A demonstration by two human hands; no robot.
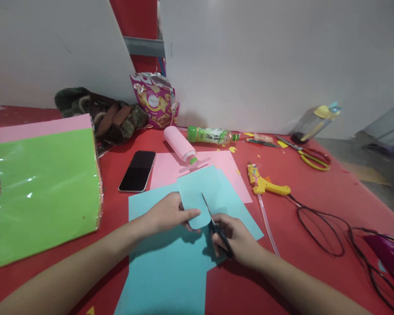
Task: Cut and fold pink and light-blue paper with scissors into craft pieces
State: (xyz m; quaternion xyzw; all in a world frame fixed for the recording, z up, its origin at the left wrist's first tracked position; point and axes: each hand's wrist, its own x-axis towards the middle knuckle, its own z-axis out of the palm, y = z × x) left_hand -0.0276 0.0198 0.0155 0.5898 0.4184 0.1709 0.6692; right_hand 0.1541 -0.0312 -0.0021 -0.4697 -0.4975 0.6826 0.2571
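My left hand (179,213) pinches a small light-blue paper piece (193,192) with rounded lower corners, thumb on top and fingers beneath. Black-handled scissors (220,234) sit in my right hand (233,238), fingers through the handles. Their blade lies against the right part of the paper piece, pointing up and away from me. Below both hands, larger light-blue sheets (170,271) lie on the red table. A pink sheet (160,168) shows behind them, with a pink paper-wrapped bottle (180,144) lying at its far edge.
A phone (138,171) lies left, near a packet of green and pink sheets (49,188). Right of the paper are a yellow glue gun (267,186) with its cord and yellow-handled scissors (315,162). A green-labelled bottle (210,135), snack bag (156,100) and clear bottle (315,124) are farther back.
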